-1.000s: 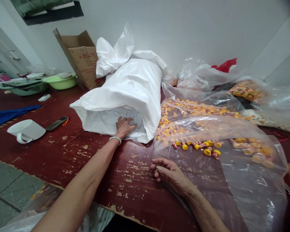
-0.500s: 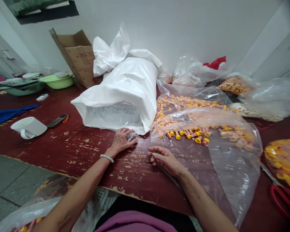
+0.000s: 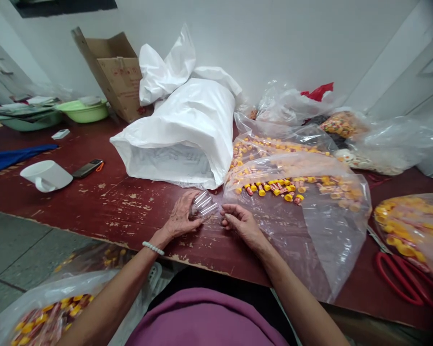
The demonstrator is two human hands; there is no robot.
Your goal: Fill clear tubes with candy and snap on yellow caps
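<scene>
My left hand (image 3: 182, 215) curves round a small bunch of clear plastic tubes (image 3: 205, 203) on the tabletop, its thumb on the near side. Just right of the tubes is my right hand (image 3: 241, 226), fingers loosely bent and partly apart, with nothing visible in them. Beyond my left hand a large white sack (image 3: 198, 115) lies with its mouth towards me, more clear tubes showing inside. At the right, a clear plastic bag (image 3: 324, 240) lies flat, holding many small red-patterned tubes with yellow caps (image 3: 274, 186).
The worn dark red table (image 3: 130, 202) holds a white mug (image 3: 47, 175), a phone (image 3: 88, 168) and a green basin (image 3: 84, 111) at the left. Red-handled scissors (image 3: 400, 274) lie beside a filled bag (image 3: 407, 226) at the right. Another filled bag (image 3: 54, 312) is below the table edge.
Clear tubes now show gathered beside my left hand, which has drawn slightly nearer to me, away from the sack's mouth. My right hand keeps nearly the same pose. The view has tilted down a little.
</scene>
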